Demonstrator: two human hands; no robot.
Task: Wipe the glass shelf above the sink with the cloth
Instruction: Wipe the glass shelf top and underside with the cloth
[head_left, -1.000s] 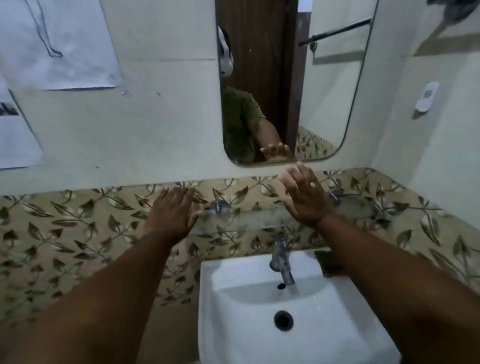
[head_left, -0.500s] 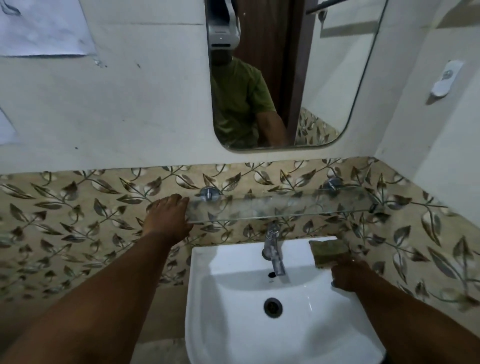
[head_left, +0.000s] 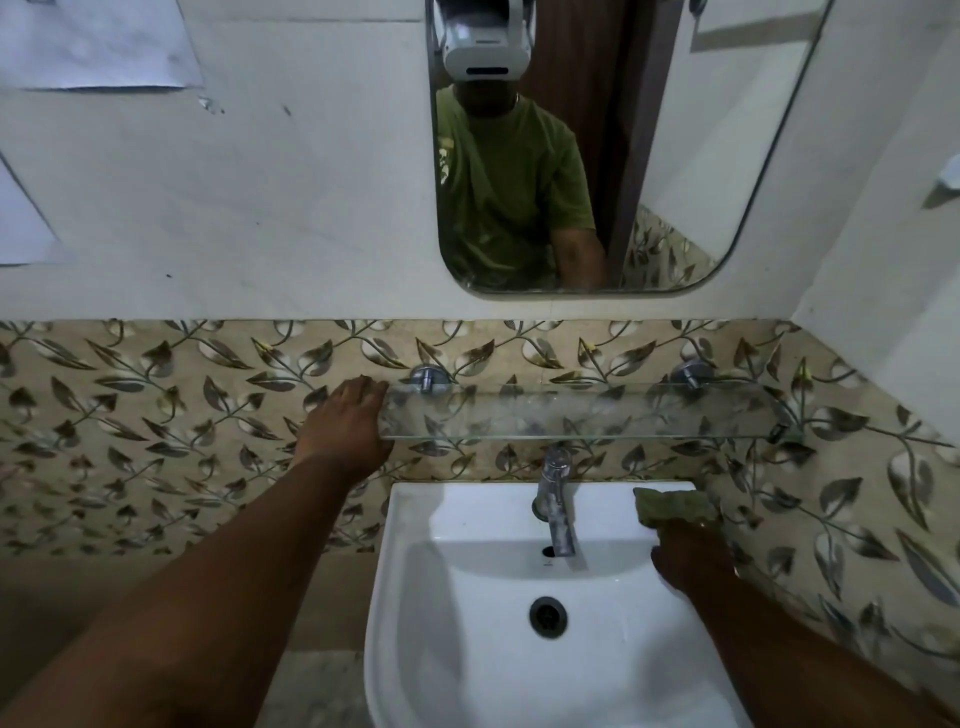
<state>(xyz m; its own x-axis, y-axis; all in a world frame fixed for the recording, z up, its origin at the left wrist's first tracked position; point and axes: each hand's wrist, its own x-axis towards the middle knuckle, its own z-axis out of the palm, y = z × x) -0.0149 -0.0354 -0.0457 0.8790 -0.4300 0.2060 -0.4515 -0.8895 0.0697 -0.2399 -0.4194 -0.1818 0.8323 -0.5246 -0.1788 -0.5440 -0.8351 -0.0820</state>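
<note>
Leaf-patterned tiles are backing the glass shelf (head_left: 582, 415) at twelve o'clock above the sink (head_left: 467, 519). I am resting my left hand (head_left: 345, 426) flat against its nine o'clock end, likely bracing it, holding nothing. My right hand (head_left: 688, 558) is closing on the cloth (head_left: 672, 506) at three o'clock; how firmly, I cannot tell.

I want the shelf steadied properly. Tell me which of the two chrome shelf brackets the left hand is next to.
The left bracket, just right of the left hand at the glass shelf end; the right bracket stands far off.
</note>
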